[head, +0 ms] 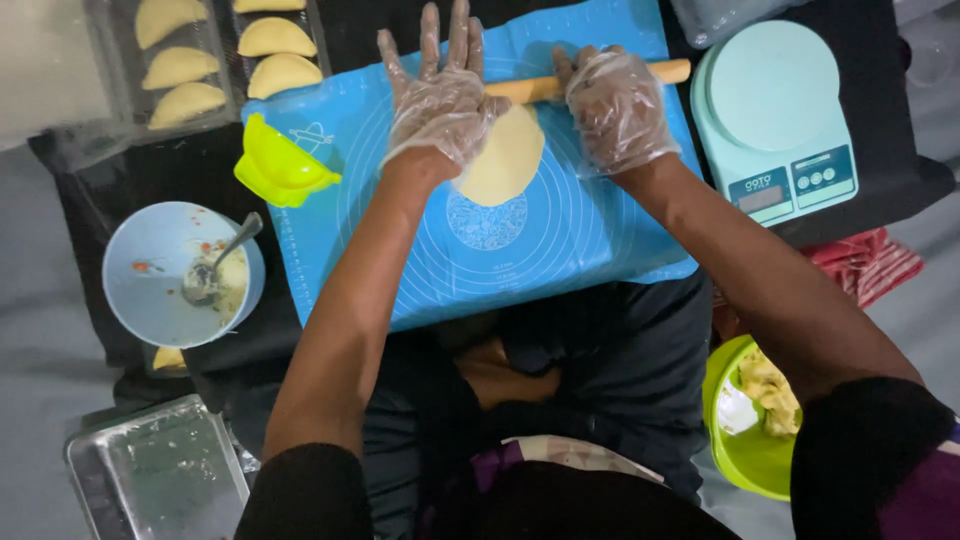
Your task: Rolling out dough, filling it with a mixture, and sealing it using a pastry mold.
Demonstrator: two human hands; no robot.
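Head view, step in hand: rolling out a dough round (pixel 505 155) on the blue silicone mat (pixel 560 245) with a wooden rolling pin (pixel 600 80).
Left hand (pixel 440 95): gloved, fingers spread flat, palm pressing on the pin's left part; grasping nothing.
Right hand (pixel 615 105): gloved, fingers curled over the pin, pressing rather than gripping, as far as the glove lets me judge.
Dough: pale yellow oval, near the mat's top centre, partly under the pin and left palm.
Next move, by my judgement: even pressure from both palms so the sheet thins evenly.
Clear trays (pixel 205 60): folded half-moon pastries in rows.
Blue bowl (pixel 150 285): a spoon (pixel 220 260) and filling remnants.
Green bowl (pixel 745 440): yellow dough pieces, probably.
Metal tray (pixel 155 475): smeared residue only.
Beside the mat: yellow-green folding mould (pixel 280 165); kitchen scale (pixel 775 115).
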